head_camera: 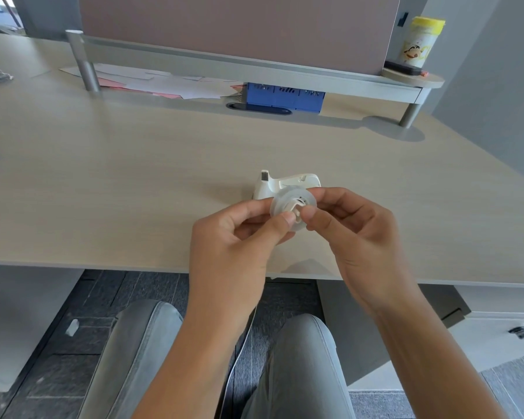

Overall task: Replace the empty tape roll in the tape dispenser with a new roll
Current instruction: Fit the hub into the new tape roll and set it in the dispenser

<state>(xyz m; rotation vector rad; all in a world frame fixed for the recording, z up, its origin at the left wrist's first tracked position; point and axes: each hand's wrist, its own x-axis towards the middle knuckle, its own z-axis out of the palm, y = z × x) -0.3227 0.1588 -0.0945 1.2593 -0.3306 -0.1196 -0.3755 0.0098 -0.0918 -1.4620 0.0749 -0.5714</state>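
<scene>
Above grey-trousered knees [139, 343], the left hand [233, 237] and right hand [354, 234] meet fingertip to fingertip, both grips clamped on the clear tape roll [294, 204] just before the white dispenser [288, 184] on the worktop [133, 182].

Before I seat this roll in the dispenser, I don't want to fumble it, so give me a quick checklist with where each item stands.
1. Tape roll held by both hands: ok, left hand and right hand pinch it.
2. White hub piece in the roll's core: cannot tell if fully seated.
3. Tape dispenser within reach: ok, on the desk just behind the roll.
4. Dispenser cradle free of the old roll: cannot tell, hidden.
5. Loose tape end found: cannot tell.
</scene>
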